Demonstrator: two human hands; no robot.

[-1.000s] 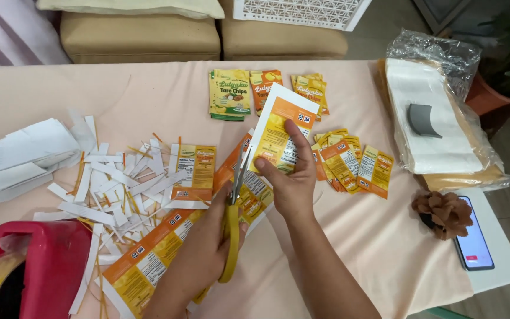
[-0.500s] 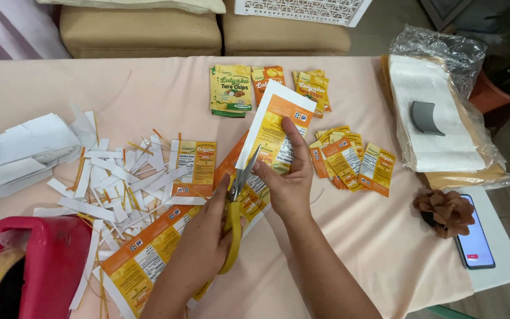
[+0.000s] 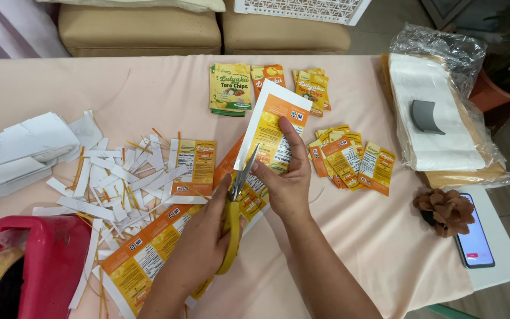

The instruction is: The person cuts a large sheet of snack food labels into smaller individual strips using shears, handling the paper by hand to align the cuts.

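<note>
1. Left hand (image 3: 205, 236) is wrapped shut on the yellow scissors (image 3: 233, 221); blades point up, just open, biting into the lower edge of the label sheet (image 3: 273, 133).
2. Right hand (image 3: 287, 177) is clamped on that label sheet, thumb on top, holding it raised and tilted just right of the scissors.
3. Done, judging by how things lie: cut orange labels (image 3: 352, 159) in a loose fan to the right of the scissors; three small stacks of finished labels (image 3: 231, 85) beyond the scissors, near the far edge of the bench (image 3: 119, 82).
4. More done: one single cut label (image 3: 195, 168) just left of the scissors, lying among white trim strips (image 3: 113, 177), a wide scatter of offcuts.
5. Left to do: uncut printed strips (image 3: 149, 254) lie under the left forearm, below-left of the scissors; the sheet in hand is only part-trimmed.
6. White backing scraps (image 3: 13, 153) are piled far left of the scissors.
7. A bagged stack of paper (image 3: 438, 112) sits far right of the scissors; whether it holds more sheets to cut, cannot tell.
8. Judgement: roughly mid-job, many pieces cut, several strips pending.
</note>
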